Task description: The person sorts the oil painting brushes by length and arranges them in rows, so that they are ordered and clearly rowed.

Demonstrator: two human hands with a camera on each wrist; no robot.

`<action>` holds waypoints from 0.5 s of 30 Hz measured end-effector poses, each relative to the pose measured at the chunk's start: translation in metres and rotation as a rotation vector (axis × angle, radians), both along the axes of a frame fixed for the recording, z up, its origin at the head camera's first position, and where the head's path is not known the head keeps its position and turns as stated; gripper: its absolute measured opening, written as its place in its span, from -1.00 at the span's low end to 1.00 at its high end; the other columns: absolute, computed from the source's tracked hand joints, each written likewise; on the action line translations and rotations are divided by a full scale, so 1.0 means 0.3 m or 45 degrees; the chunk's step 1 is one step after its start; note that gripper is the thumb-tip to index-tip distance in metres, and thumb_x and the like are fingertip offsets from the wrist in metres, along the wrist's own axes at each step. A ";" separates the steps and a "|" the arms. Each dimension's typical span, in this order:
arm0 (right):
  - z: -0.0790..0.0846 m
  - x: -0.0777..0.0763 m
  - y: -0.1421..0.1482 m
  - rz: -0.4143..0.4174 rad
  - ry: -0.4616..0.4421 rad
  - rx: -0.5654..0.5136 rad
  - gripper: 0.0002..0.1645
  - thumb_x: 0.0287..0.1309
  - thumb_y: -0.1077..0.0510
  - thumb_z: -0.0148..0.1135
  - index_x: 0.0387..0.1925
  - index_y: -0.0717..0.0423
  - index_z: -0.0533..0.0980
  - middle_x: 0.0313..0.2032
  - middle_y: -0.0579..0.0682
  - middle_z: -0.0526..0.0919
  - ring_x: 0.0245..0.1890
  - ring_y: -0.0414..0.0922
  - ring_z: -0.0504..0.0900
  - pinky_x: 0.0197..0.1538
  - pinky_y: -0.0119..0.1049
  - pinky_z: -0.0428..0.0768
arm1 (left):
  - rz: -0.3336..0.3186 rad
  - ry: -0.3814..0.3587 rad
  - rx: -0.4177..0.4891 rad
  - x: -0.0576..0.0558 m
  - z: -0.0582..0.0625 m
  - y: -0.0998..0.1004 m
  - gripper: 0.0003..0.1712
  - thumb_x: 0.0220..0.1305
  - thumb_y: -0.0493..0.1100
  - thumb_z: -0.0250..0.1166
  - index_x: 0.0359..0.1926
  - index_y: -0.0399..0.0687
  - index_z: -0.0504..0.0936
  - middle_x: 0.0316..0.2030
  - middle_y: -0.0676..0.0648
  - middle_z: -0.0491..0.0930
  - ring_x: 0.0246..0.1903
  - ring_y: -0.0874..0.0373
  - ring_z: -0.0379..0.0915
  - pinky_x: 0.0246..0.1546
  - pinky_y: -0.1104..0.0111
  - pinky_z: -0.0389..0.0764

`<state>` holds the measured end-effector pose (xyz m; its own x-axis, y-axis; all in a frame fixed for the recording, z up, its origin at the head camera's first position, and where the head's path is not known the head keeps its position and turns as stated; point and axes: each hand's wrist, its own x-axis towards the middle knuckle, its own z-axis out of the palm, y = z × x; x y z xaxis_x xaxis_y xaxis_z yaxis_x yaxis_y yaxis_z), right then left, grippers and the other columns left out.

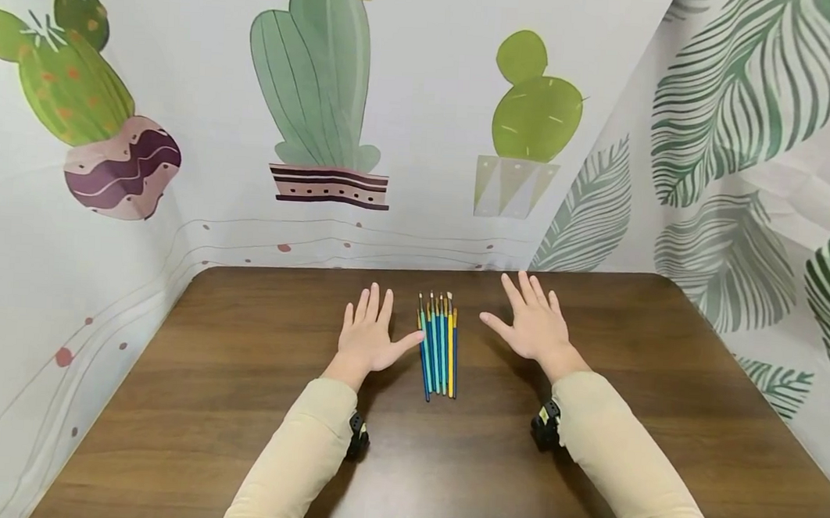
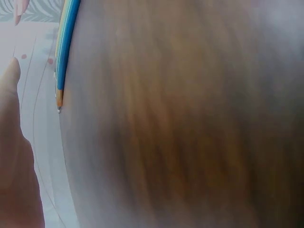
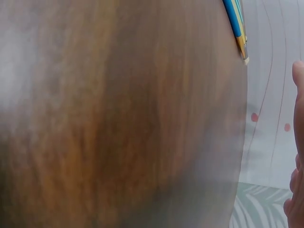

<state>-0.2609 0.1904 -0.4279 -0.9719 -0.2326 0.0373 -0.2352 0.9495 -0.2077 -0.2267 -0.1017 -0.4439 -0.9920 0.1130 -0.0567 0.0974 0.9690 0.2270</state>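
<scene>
Brushes lie bunched on the surface between left hand and right hand, likely for easy reach, fingers spread, gripping nothing.

Paintbrushes lie on the table — between left hand and right hand.

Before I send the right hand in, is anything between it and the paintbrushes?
Nothing visible stands between the right hand and the paintbrushes; only tabletop shows there. On their other side, the left hand overlaps them with its thumb in the head view; whether it touches is unclear.
</scene>
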 end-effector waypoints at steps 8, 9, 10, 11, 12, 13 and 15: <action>-0.020 -0.002 -0.034 -0.009 -0.077 -0.127 0.07 0.14 -0.59 -0.33 0.49 -0.15 -0.29 0.50 0.11 -0.28 0.49 0.11 -0.27 0.41 0.23 -0.19 | 0.002 -0.094 0.067 0.003 0.001 0.045 0.25 0.03 0.68 -0.23 0.49 -0.02 -0.31 0.50 -0.17 -0.38 0.49 -0.06 -0.45 0.44 -0.01 -0.27; -0.023 -0.002 -0.037 -0.007 -0.088 -0.168 0.06 0.17 -0.56 -0.30 0.49 -0.14 -0.27 0.50 0.13 -0.26 0.49 0.13 -0.25 0.41 0.24 -0.19 | -0.001 -0.111 0.085 0.003 -0.001 0.050 0.26 0.04 0.67 -0.21 0.49 -0.04 -0.31 0.50 -0.18 -0.37 0.48 -0.07 -0.44 0.44 0.00 -0.25; -0.026 -0.002 -0.040 0.002 -0.097 -0.220 0.04 0.20 -0.52 -0.26 0.49 -0.11 -0.25 0.49 0.15 -0.23 0.48 0.15 -0.23 0.40 0.26 -0.18 | -0.007 -0.129 0.109 0.003 -0.002 0.054 0.25 0.06 0.65 -0.17 0.49 -0.06 -0.31 0.49 -0.19 -0.35 0.48 -0.08 -0.43 0.44 0.00 -0.23; -0.030 -0.002 -0.044 0.010 -0.104 -0.273 0.01 0.23 -0.48 -0.22 0.49 -0.08 -0.23 0.49 0.18 -0.19 0.48 0.17 -0.20 0.39 0.27 -0.17 | -0.012 -0.143 0.128 0.004 -0.002 0.058 0.24 0.08 0.63 -0.14 0.49 -0.08 -0.30 0.49 -0.20 -0.33 0.48 -0.10 -0.41 0.44 0.00 -0.21; -0.032 -0.001 -0.048 0.021 -0.116 -0.325 -0.01 0.25 -0.44 -0.19 0.49 -0.05 -0.20 0.48 0.21 -0.15 0.47 0.20 -0.18 0.38 0.29 -0.16 | -0.018 -0.158 0.144 0.003 -0.004 0.061 0.22 0.11 0.60 -0.12 0.49 -0.09 -0.29 0.49 -0.21 -0.31 0.48 -0.11 -0.40 0.44 0.01 -0.19; -0.035 -0.001 -0.052 0.028 -0.125 -0.379 -0.04 0.28 -0.38 -0.15 0.49 -0.02 -0.17 0.47 0.22 -0.11 0.46 0.22 -0.14 0.38 0.28 -0.13 | -0.027 -0.165 0.166 0.003 -0.005 0.064 0.19 0.14 0.55 -0.09 0.49 -0.11 -0.28 0.49 -0.23 -0.28 0.48 -0.13 -0.37 0.44 0.01 -0.17; -0.035 0.002 -0.060 0.026 -0.151 -0.484 -0.09 0.31 -0.29 -0.08 0.48 0.04 -0.11 0.45 0.23 -0.02 0.44 0.24 -0.05 0.38 0.25 -0.03 | -0.041 -0.174 0.219 0.003 -0.007 0.070 0.12 0.21 0.46 -0.02 0.48 -0.15 -0.22 0.48 -0.25 -0.20 0.47 -0.16 -0.31 0.44 0.01 -0.11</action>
<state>-0.2603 0.1725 -0.4385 -0.9700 -0.2428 0.0125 -0.2064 0.7949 -0.5705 -0.2258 -0.0806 -0.4458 -0.9722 0.1638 -0.1673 0.0846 0.9119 0.4016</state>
